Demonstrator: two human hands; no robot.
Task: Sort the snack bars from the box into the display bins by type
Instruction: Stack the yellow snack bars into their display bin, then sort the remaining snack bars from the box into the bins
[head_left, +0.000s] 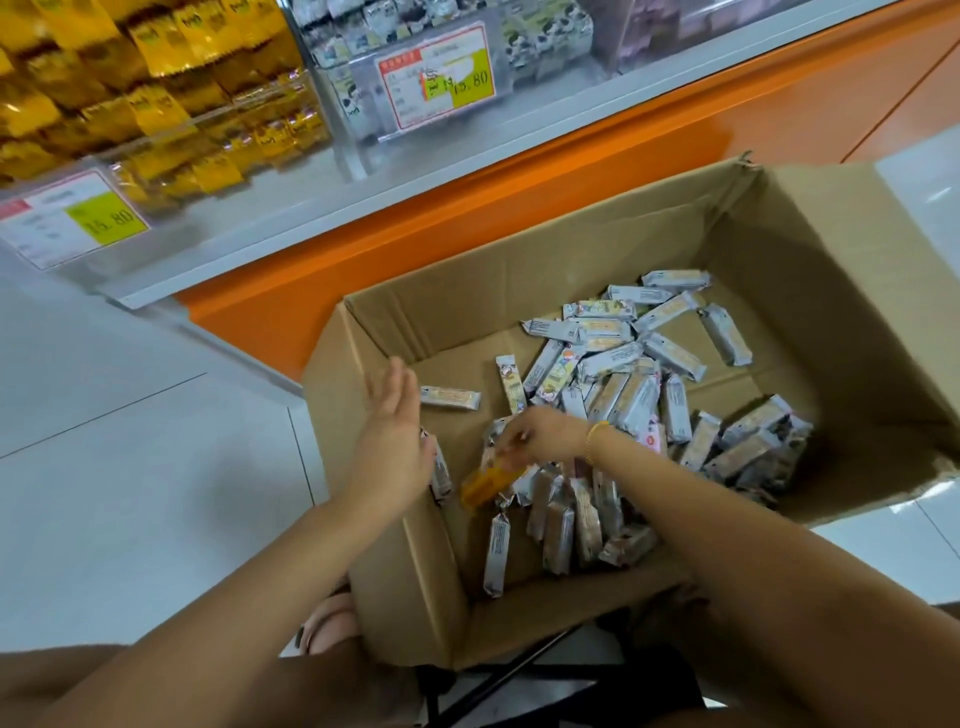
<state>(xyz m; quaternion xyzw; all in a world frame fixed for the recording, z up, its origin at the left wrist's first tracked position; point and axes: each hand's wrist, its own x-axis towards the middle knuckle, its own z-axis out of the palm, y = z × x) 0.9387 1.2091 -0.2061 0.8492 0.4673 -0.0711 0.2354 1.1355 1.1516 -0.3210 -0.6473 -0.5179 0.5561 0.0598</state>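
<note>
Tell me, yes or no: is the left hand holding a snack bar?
No. The left hand is open and empty above the box's edge, while the right hand pinches an orange bar.

right hand (540, 434) fingertips motion-blurred, grip on yellow bar (491, 486) unclear. Price tags (439, 75) only partly readable. Display bins (171, 104) cut off at top edge. Box (779, 249) right flap cropped.

Snack bars (623, 384) lie in the box (810, 270), mostly right of and beyond the right hand (540, 434). The left hand (392, 415) is over the box's left wall. Display bins (332, 104) stand beyond both hands.
</note>
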